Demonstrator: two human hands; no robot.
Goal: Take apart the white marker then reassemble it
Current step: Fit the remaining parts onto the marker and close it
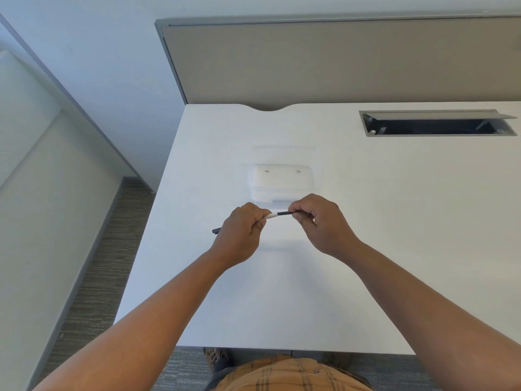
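Note:
I hold the white marker level above the white desk [282,292]. My left hand [242,232] is closed around the white barrel [270,216], and a dark end [216,230] sticks out past its left side. My right hand [318,221] pinches a thin black rod-like part [284,213] that extends rightward out of the barrel's end. Fingers hide most of the barrel and the rod's right end.
A clear plastic box [282,183] lies on the desk just beyond my hands. A grey cable hatch [439,123] is set into the desk at the back right. A grey partition [338,60] stands behind the desk. The desk's left edge drops to carpet.

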